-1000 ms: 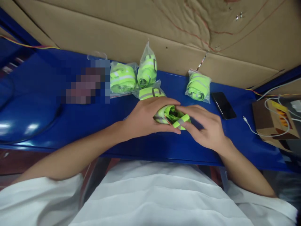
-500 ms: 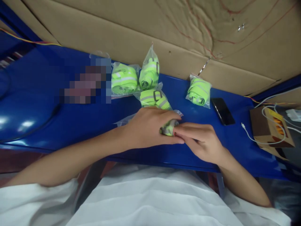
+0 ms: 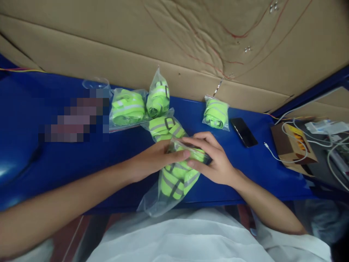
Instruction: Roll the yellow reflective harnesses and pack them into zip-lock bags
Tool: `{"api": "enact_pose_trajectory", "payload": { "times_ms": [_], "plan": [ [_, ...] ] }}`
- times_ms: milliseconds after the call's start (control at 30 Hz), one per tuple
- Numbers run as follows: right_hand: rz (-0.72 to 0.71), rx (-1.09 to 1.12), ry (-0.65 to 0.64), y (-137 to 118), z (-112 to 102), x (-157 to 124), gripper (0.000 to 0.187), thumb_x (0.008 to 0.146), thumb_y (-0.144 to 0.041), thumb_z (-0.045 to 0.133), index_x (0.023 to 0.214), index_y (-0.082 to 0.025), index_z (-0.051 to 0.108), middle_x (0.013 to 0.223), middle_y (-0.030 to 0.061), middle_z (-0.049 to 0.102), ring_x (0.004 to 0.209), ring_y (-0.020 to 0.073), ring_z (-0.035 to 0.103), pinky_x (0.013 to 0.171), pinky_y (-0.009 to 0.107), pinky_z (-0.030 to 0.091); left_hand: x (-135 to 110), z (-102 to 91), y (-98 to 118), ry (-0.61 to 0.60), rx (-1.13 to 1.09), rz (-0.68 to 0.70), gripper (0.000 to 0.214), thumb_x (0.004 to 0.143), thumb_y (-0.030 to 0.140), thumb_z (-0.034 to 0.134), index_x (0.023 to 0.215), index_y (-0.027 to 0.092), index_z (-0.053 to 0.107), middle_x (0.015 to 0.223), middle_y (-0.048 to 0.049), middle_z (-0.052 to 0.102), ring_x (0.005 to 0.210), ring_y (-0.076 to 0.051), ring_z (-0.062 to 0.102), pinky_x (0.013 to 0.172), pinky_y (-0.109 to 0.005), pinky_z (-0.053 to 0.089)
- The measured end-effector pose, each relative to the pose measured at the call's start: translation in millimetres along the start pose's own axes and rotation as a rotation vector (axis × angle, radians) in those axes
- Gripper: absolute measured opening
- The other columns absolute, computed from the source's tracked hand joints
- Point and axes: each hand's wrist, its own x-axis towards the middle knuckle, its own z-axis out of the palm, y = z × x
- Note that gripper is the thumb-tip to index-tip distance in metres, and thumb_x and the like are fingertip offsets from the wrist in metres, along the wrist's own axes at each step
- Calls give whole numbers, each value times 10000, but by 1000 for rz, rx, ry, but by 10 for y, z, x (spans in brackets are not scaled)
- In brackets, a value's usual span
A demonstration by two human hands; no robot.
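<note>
My left hand (image 3: pixel 159 156) is closed on the left edge of a clear plastic bag (image 3: pixel 152 203) holding a folded neon-green reflective strap (image 3: pixel 171 185). Its thumb lies across the top, and its other fingers are hidden beneath. My right hand (image 3: pixel 214 160) grips the same bundle from the right, with bent fingers and thumb over the plastic. The lower end of the bag hangs toward my body, showing grey stripes and a dark buckle. Whether a second bag lies under the hands, I cannot tell. Just beyond them is another bagged green strap (image 3: pixel 163 127).
Two more bagged straps (image 3: pixel 129 107) sit at the back left, and a single bagged strap (image 3: pixel 216 113) at the back right. Near it lie a black phone (image 3: pixel 243 132), a white cable (image 3: pixel 283 156) and a cardboard box (image 3: pixel 289 145). A brown padded panel (image 3: pixel 109 47) rises behind the blue table (image 3: pixel 109 160).
My left hand has turned so its thumb lies on top, and my right hand has spread from a pinch to a wider grip. More of the bagged strap shows below the hands. The view has shifted.
</note>
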Motion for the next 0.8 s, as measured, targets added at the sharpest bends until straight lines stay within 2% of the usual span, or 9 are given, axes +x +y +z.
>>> {"api": "enact_pose_trajectory", "payload": {
  "times_ms": [100, 200, 267, 333, 433, 533, 600, 700, 800],
  "plan": [
    [214, 75, 83, 77, 19, -15, 418, 964, -380, 777, 1315, -194, 648, 1207, 89, 632, 1062, 166, 650, 901, 282, 557, -14, -2, -95, 119, -90, -20, 537, 858, 601, 832, 1253, 242, 774, 1320, -66, 732, 1292, -301, 644, 1085, -352, 486],
    [388, 302, 156, 104, 57, 0, 301, 910, -414, 828, 998, -176, 667, 958, 34, 677, 835, 126, 649, 712, 225, 527, -35, 41, -121, 204, -139, 63, 448, 848, 530, 866, 1176, 231, 810, 1250, -62, 757, 1208, -270, 667, 998, -311, 493],
    [389, 413, 192, 102, 67, 26, 343, 878, -397, 856, 799, -163, 617, 831, 15, 652, 754, 108, 618, 671, 210, 504, -45, 56, -112, 197, -161, 105, 354, 836, 488, 888, 1057, 215, 839, 1113, -50, 783, 1074, -223, 687, 911, -267, 495],
    [353, 455, 187, 102, 41, 55, 389, 863, -385, 869, 720, -156, 590, 790, 13, 633, 746, 103, 609, 677, 205, 502, -52, 52, -98, 151, -198, 111, 307, 826, 472, 900, 970, 206, 850, 991, -34, 783, 936, -172, 678, 819, -227, 484],
    [335, 480, 68, 124, -65, 80, 345, 884, -433, 847, 790, -159, 660, 873, 38, 676, 799, 119, 650, 695, 213, 526, -51, 25, -88, 117, -270, 90, 326, 814, 479, 910, 982, 206, 847, 935, -29, 776, 855, -149, 667, 754, -210, 480],
    [348, 449, -14, 157, -189, 68, 258, 922, -408, 813, 902, -169, 720, 946, 54, 716, 816, 128, 671, 694, 217, 538, -23, -13, -103, 92, -326, 90, 399, 830, 483, 898, 1135, 241, 812, 1043, -36, 784, 913, -171, 694, 788, -229, 509],
    [337, 417, -4, 163, -249, 41, 172, 937, -332, 801, 903, -179, 729, 888, 30, 710, 756, 102, 646, 667, 194, 514, 9, -49, -111, 49, -298, 105, 399, 851, 484, 881, 1161, 246, 804, 1081, -39, 781, 943, -173, 696, 798, -229, 508],
    [280, 367, 50, 147, -313, -4, 64, 927, -225, 803, 900, -203, 749, 829, -1, 686, 730, 73, 621, 670, 165, 490, 49, -116, -84, -51, -153, 147, 329, 868, 455, 868, 1094, 217, 835, 1067, -50, 782, 979, -176, 688, 834, -227, 494],
    [296, 343, 85, 149, -358, -22, 88, 925, -227, 809, 1003, -236, 769, 890, 0, 700, 797, 74, 639, 730, 158, 510, 52, -151, -20, -34, -59, 205, 288, 873, 414, 865, 1060, 197, 839, 1018, -51, 779, 958, -172, 680, 856, -235, 491]
  ]
}}
